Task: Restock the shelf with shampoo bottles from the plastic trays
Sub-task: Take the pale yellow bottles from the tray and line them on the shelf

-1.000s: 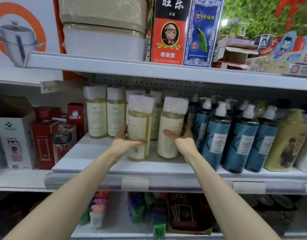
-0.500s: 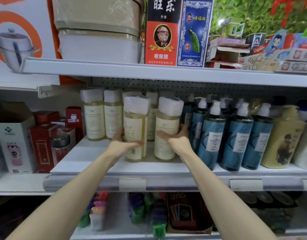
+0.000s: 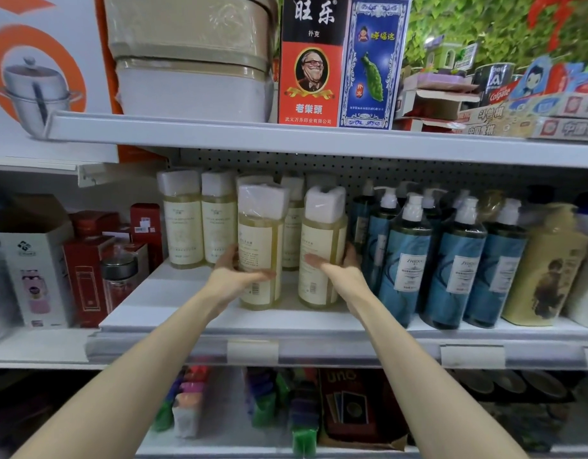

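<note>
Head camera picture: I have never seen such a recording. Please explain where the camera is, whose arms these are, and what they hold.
There is no machine here. A person wears one wide-angle camera on the head, so the picture looks forward and down along that person's own two bare arms. The left hand grips one pale yellow shampoo bottle, with the thumb in front and the fingers behind it. The right hand grips a second bottle in the same way. Both bottles appear to stand upright on the white shelf, in front of more bottles of the same kind. To the right stand blue pump bottles; to the left, red boxes.
</note>
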Available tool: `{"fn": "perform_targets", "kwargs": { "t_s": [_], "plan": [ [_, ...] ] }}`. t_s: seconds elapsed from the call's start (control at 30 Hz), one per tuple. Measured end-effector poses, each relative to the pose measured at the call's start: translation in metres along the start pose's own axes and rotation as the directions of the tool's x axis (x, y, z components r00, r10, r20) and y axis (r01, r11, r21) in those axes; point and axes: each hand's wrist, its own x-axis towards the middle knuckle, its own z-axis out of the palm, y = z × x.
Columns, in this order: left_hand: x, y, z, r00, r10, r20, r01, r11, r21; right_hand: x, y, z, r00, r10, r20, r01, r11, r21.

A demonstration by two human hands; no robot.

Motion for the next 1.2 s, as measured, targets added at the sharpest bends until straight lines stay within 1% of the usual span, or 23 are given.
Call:
{"fn": "perform_targets", "kwargs": {
  "t_s": [0.07, 0.13, 0.23, 0.3, 0.4, 0.5, 0.63, 0.7, 0.8, 0.9, 0.97, 1.13, 1.2],
  "plan": [
    [0.0, 0.0, 0.0, 1.0, -0.001, -0.006, 0.001, 1.0, 0.004, -0.001, 0.001, -0.007, 1.0, 0.014, 0.026, -0.015, 0.999, 0.039],
    [-0.001, 0.0, 0.001, 1.0, -0.001, -0.013, 0.001, 1.0, 0.005, -0.004, -0.001, -0.012, 1.0, -0.015, -0.002, 0.015, 0.999, 0.05],
    [-0.002, 0.002, 0.002, 1.0, -0.005, -0.012, 0.005, 1.0, 0.018, 0.0, -0.003, -0.007, 0.995, -0.056, -0.078, 0.054, 0.998, -0.033],
    [-0.002, 0.003, 0.001, 1.0, -0.004, -0.009, 0.005, 1.0, 0.024, 0.003, -0.004, -0.001, 0.994, -0.035, -0.106, 0.026, 0.996, -0.082],
    [-0.003, 0.003, 0.001, 1.0, -0.01, -0.002, 0.01, 1.0, 0.026, 0.003, 0.0, -0.001, 0.998, 0.046, -0.031, -0.049, 0.994, -0.095],
    [-0.004, 0.006, 0.001, 1.0, -0.006, 0.007, 0.005, 0.999, 0.036, -0.001, 0.004, -0.011, 0.999, 0.032, 0.009, -0.031, 0.999, -0.041],
    [-0.005, 0.007, 0.001, 1.0, 0.0, 0.011, 0.0, 0.999, 0.048, 0.0, -0.001, -0.008, 0.997, -0.013, -0.072, 0.01, 0.999, -0.044],
    [-0.004, 0.006, 0.001, 1.0, -0.003, 0.002, 0.003, 0.999, 0.046, 0.003, -0.002, -0.001, 0.993, -0.005, -0.115, -0.003, 0.998, -0.07],
    [-0.002, 0.004, 0.001, 1.0, -0.013, -0.008, 0.013, 0.999, 0.05, 0.004, 0.002, 0.001, 0.997, 0.037, -0.069, -0.045, 0.993, -0.107],
    [0.002, 0.002, 0.0, 1.0, -0.024, -0.017, 0.025, 0.998, 0.059, 0.003, 0.007, -0.008, 0.999, 0.029, -0.022, -0.03, 0.998, -0.05],
    [0.005, 0.001, 0.002, 0.999, -0.027, -0.032, 0.029, 0.997, 0.072, 0.002, 0.005, -0.01, 0.999, 0.022, -0.03, -0.023, 0.999, -0.033],
    [0.009, 0.003, 0.007, 0.998, -0.028, -0.049, 0.031, 0.997, 0.07, 0.012, -0.001, -0.002, 0.994, 0.028, -0.106, -0.041, 0.992, -0.118],
    [0.012, 0.004, 0.009, 0.998, -0.033, -0.058, 0.038, 0.995, 0.087, 0.017, -0.001, 0.0, 0.993, 0.031, -0.113, -0.047, 0.988, -0.145]
  ]
}}
